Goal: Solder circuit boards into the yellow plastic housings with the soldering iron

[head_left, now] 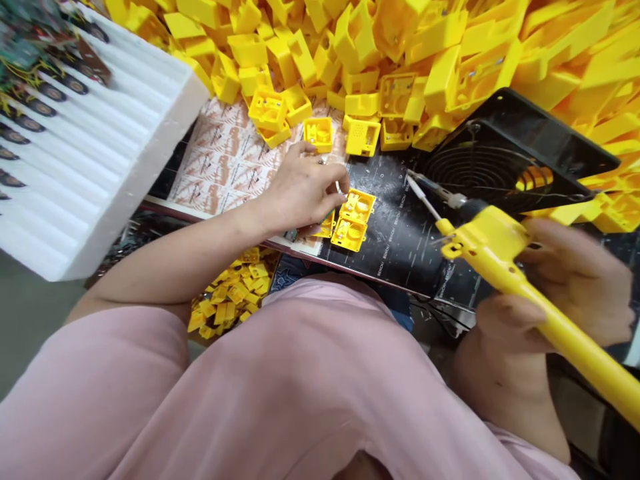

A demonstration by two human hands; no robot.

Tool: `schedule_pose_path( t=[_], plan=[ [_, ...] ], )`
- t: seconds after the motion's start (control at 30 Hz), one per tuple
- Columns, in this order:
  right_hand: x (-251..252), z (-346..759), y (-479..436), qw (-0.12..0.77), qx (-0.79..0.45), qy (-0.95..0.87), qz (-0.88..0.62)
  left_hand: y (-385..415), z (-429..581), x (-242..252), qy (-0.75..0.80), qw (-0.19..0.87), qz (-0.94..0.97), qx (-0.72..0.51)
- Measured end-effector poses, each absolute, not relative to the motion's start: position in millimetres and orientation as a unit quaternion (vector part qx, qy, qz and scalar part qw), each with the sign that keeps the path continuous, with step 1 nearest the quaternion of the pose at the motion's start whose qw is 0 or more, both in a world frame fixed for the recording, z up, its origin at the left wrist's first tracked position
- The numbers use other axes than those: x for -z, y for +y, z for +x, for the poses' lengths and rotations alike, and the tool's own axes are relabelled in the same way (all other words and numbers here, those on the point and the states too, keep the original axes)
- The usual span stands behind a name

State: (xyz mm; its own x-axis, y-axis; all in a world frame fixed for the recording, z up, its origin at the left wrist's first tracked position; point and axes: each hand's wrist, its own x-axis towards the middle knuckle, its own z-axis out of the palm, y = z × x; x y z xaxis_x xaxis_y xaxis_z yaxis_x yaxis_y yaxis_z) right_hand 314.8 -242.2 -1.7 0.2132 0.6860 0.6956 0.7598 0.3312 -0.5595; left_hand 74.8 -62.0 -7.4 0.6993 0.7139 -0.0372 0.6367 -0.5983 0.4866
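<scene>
My right hand is wrapped round a yellow soldering gun, its thin metal tip pointing up and left over the black work surface. Bent over the near edge of the bench, my left hand has thumb and forefinger close together in a pinch; what lies between them is too small to make out. Right beside its fingertips sit two open yellow plastic housings, a rear one and a front one, with small metal parts inside. Another yellow housing is partly hidden under my left hand.
A large heap of yellow housings fills the back. At right stands a black fan. A white foam tray with wired round parts is at left. More small yellow pieces lie below the bench edge.
</scene>
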Motion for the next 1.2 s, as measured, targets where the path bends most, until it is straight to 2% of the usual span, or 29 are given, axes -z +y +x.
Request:
schedule_pose_path(
  t=[0.07, 0.2, 0.5, 0.67, 0.9, 1.13, 1.2],
  plan=[
    [9, 316, -238, 0.592, 0.093, -0.569, -0.563, -62, 76, 7, 0.377, 0.208, 0.900, -0.072],
    [22, 318, -234, 0.624, 0.065, -0.522, -0.578, -66, 74, 3, 0.372, 0.204, 0.904, -0.056],
    [13, 319, -241, 0.458, -0.052, -0.696, -0.550, -53, 78, -2, 0.324, 0.236, 0.914, 0.053],
    [2, 316, -226, 0.435, -0.040, -0.772, -0.463, -46, 85, -6, 0.316, 0.223, 0.917, 0.095],
    [-5, 315, -214, 0.400, -0.033, -0.809, -0.429, -47, 89, -9, 0.321, 0.222, 0.914, 0.112],
    [-23, 321, -210, 0.343, -0.100, -0.844, -0.400, -43, 88, -6, 0.331, 0.281, 0.896, 0.096],
    [-27, 322, -214, 0.334, -0.117, -0.820, -0.450, -42, 89, -5, 0.338, 0.287, 0.891, 0.100]
  ],
)
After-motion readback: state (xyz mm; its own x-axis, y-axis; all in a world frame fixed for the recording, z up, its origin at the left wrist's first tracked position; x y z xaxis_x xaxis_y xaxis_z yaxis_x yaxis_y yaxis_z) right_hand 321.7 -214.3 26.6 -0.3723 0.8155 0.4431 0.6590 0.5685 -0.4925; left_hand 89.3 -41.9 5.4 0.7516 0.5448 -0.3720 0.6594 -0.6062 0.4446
